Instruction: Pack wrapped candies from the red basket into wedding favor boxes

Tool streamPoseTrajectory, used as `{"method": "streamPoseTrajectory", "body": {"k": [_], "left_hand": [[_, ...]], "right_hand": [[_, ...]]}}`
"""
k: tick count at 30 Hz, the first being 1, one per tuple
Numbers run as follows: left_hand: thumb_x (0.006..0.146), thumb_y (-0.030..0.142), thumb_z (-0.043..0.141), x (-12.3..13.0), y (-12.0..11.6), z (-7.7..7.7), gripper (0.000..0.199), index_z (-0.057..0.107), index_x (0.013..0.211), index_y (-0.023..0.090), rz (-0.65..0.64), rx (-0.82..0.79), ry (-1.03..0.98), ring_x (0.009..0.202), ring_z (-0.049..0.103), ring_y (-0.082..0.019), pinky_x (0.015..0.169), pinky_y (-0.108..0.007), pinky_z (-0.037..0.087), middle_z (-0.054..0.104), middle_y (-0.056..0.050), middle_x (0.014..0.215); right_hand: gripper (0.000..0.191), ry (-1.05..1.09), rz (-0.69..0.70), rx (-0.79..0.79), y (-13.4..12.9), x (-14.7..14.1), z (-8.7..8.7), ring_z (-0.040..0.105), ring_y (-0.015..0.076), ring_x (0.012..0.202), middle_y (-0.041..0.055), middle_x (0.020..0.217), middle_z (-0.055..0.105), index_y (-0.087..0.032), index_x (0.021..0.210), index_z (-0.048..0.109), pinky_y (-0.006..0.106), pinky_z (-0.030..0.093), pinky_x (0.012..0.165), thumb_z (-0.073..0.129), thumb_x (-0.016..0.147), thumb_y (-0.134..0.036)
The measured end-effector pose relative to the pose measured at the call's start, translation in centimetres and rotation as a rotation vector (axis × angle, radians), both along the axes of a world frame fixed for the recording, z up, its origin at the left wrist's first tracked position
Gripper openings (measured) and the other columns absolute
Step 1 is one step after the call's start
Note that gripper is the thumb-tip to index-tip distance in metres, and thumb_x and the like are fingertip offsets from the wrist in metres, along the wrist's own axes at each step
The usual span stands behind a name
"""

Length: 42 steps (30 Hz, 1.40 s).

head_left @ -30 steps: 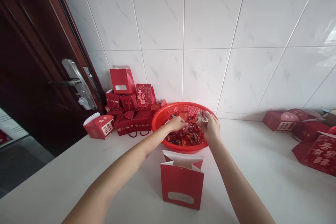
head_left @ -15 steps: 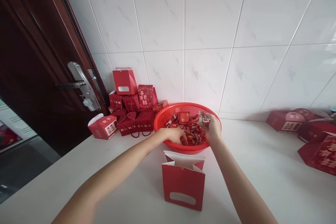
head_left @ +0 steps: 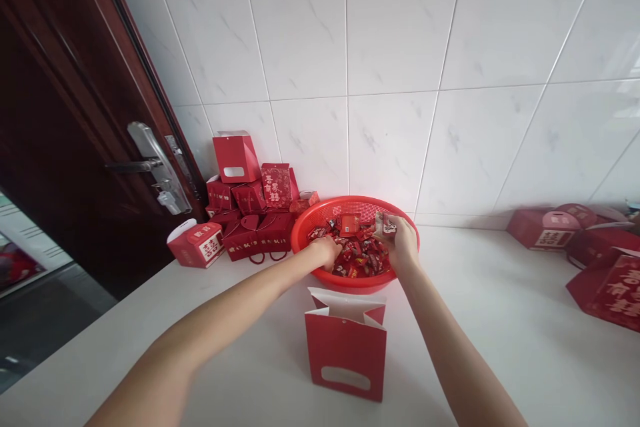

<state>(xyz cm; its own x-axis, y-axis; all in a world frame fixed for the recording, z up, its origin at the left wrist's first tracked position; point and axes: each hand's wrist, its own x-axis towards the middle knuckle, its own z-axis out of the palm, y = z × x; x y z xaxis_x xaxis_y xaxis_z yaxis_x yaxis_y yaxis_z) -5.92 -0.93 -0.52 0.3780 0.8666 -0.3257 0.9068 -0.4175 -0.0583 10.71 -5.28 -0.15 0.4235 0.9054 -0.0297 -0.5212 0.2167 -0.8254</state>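
Observation:
My right hand (head_left: 405, 243) is closed on a small beige candy packet (head_left: 387, 223) with dark lettering, held over the right side of a red plastic basket (head_left: 306, 230). Wrapped candies (head_left: 361, 255), mostly red, lie inside the basket. At its left side my left hand (head_left: 327, 252) reaches in among them with curled fingers; anything pinched there is hidden. In front of the basket a red paper gift box (head_left: 346, 352) stands upright, its top open and an oval window in its near face.
Red gift boxes (head_left: 260, 237) are stacked against the tiled wall on the left, near a dark door with a metal handle (head_left: 150, 160). More red boxes (head_left: 555, 230) sit at the right. Everything rests on a white tabletop (head_left: 480, 320).
My left hand has shifted left within the basket, from the middle of the candies to their left side. My right hand keeps the beige packet in nearly the same place.

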Motion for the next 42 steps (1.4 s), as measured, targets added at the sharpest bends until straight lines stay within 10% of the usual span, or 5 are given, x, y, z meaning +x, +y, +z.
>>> {"method": "streamPoseTrajectory", "body": {"k": [8, 25, 35, 42], "left_hand": [[0.054, 0.013, 0.076, -1.4, 2.7, -0.7, 0.030, 0.073, 0.083, 0.022, 0.013, -0.082, -0.304, 0.082, 0.069, -0.026, 0.072, -0.030, 0.052, 0.074, -0.003, 0.083], [0.078, 0.007, 0.060, -1.3, 3.9, -0.4, 0.055, 0.068, 0.131, 0.021, 0.060, -0.049, -0.941, 0.124, 0.065, -0.022, 0.105, -0.031, 0.051, 0.069, -0.006, 0.137], [0.086, 0.015, 0.061, -2.0, 4.7, -0.9, 0.044, 0.063, 0.131, 0.015, 0.185, 0.286, -0.806, 0.120, 0.065, -0.031, 0.103, -0.045, 0.051, 0.070, -0.016, 0.129], [0.078, 0.007, 0.065, -0.7, 3.2, -0.8, 0.038, 0.075, 0.112, 0.023, -0.187, 0.174, -0.576, 0.120, 0.063, -0.022, 0.106, -0.031, 0.046, 0.066, -0.007, 0.130]], "right_hand": [[0.011, 0.055, -0.004, -0.074, -0.9, -0.5, 1.2, 0.060, 0.0139, 0.052, -0.0041, 0.056, 0.062, -0.022, 0.061, 0.057, 0.023, 0.055, 0.045, 0.067, 0.064, -0.020], [0.010, 0.051, 0.004, -0.105, -1.2, -0.6, 1.6, 0.059, 0.0143, 0.049, -0.0047, 0.054, 0.061, -0.023, 0.061, 0.057, 0.024, 0.052, 0.045, 0.065, 0.066, -0.019], [0.011, 0.049, -0.003, -0.101, -1.0, -0.6, 1.2, 0.058, 0.0143, 0.050, -0.0039, 0.055, 0.062, -0.023, 0.062, 0.057, 0.024, 0.050, 0.044, 0.065, 0.068, -0.020], [0.009, 0.051, -0.027, -0.099, -1.0, -0.5, 1.2, 0.059, 0.0141, 0.051, -0.0036, 0.057, 0.064, -0.023, 0.063, 0.058, 0.023, 0.050, 0.042, 0.065, 0.066, -0.021]]}}
